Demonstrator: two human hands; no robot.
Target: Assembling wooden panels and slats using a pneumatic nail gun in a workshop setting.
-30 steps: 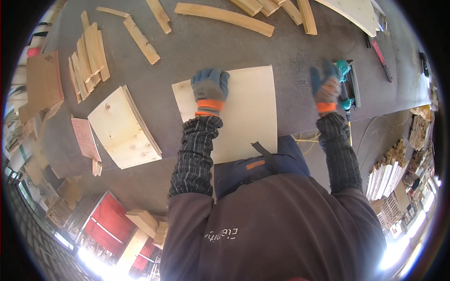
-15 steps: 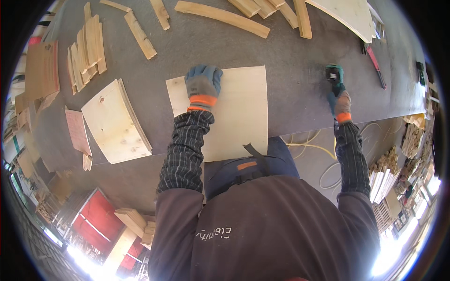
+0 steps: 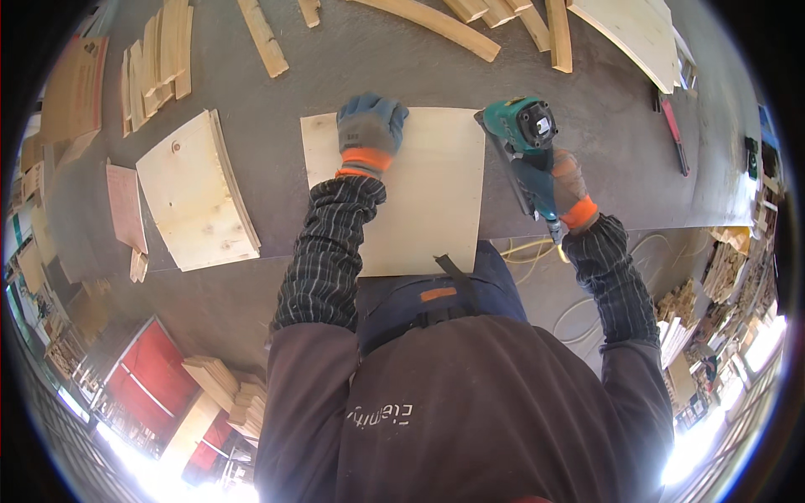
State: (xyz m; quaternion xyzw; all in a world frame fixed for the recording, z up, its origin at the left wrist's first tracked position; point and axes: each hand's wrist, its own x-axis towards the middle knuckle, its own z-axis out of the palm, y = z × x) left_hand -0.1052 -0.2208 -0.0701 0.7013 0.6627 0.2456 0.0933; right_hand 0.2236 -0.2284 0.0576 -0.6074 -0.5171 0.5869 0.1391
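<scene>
A pale plywood panel (image 3: 432, 184) lies on the dark worktop in front of me, its near edge by my waist. My left hand (image 3: 369, 132), in a blue-grey glove with an orange cuff, is closed over the panel's far edge toward its left corner. The fingertips are partly hidden. My right hand (image 3: 563, 186), gloved alike, wraps the handle of a teal nail gun (image 3: 513, 126). The gun's nose is at the panel's far right corner, and its long dark magazine runs back along the right edge. I cannot tell whether the nose touches the wood.
Stacked plywood panels (image 3: 191, 197) lie to the left, beside a pinkish board (image 3: 127, 208). Wooden strips (image 3: 436, 25) are spread along the far side. A red-handled tool (image 3: 673, 130) lies at the right. A yellow air hose (image 3: 532, 248) hangs below the worktop's near edge.
My right hand has brought the nail gun left from the open worktop to the panel's right edge. My left hand has stayed at the panel's far edge.
</scene>
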